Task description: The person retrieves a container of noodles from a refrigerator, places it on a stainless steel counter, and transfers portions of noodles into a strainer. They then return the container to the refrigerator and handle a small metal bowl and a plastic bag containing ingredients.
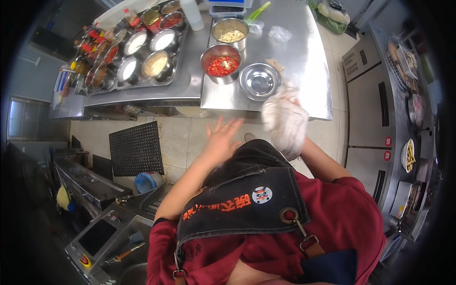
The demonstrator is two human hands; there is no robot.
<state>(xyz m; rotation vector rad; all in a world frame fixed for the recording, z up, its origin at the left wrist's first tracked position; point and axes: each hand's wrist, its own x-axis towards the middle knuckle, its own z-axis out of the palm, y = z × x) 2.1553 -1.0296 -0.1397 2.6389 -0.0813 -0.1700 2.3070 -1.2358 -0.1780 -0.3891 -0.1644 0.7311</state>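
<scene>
My right hand [294, 98] grips a white cloth [286, 124], which hangs blurred over the front edge of the steel worktop [302, 74] and hides much of that hand. Just beyond the cloth is a shiny steel bowl [260, 82] with nothing visible in it but reflections. Brown crumbs [275, 67] lie on the steel by its rim. My left hand [223, 140] holds nothing; its fingers are spread in front of the worktop edge, above my black apron [242, 203]. Farther in stand a steel pot of chopped red chillies [222, 66] and another of chopped pale pieces [231, 36].
Seasoning containers [155, 64] fill a tray at the left, with several bottles [89, 46] beside them. Crumpled clear plastic [280, 34] and green stalks [259, 11] lie at the back. Steel refrigerator doors [367, 107] stand at right. A black perforated mat [136, 149] covers floor at left.
</scene>
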